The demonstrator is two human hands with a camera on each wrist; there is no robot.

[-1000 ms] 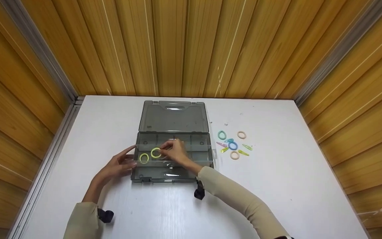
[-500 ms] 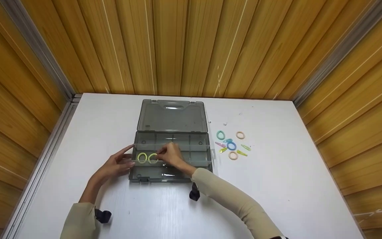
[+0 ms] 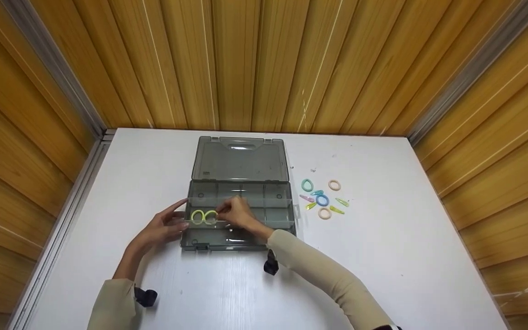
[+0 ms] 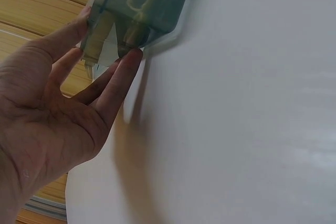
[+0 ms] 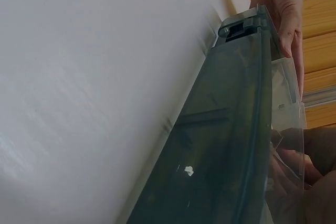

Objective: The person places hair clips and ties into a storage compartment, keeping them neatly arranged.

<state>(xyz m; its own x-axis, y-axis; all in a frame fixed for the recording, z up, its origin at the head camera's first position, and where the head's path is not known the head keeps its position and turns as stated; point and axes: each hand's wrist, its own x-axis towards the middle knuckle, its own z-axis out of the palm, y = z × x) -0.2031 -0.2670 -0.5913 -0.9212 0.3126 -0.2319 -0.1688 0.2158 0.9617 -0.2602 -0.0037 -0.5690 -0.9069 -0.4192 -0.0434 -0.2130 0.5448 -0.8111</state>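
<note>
A grey see-through storage box [image 3: 240,242] lies with its lid [image 3: 240,160] folded back. A clear tray [image 3: 264,224] lies across its middle, its wall above the box's rim in the right wrist view. My left hand [image 3: 158,229] holds the tray's left end, thumb at the near corner and a finger at the far one. Inside the tray's left part is a yellow hair tie [image 3: 192,217]. My right hand [image 3: 239,213] pinches a second yellow hair tie [image 3: 206,221] beside it; the two rings appear to touch. The right fingertips are partly hidden behind the tray wall.
Right of the box on the white table [image 3: 374,256] lie a green hair tie [image 3: 303,185], a blue one [image 3: 327,200], two beige ones, and several small hair clips such as a pink one [image 3: 306,198]. Wood-patterned walls [image 3: 255,68] stand behind and at the sides.
My right hand has lowered the second yellow hair tie and moved it left, up against the first one. The left hand has stayed at the tray's end.
</note>
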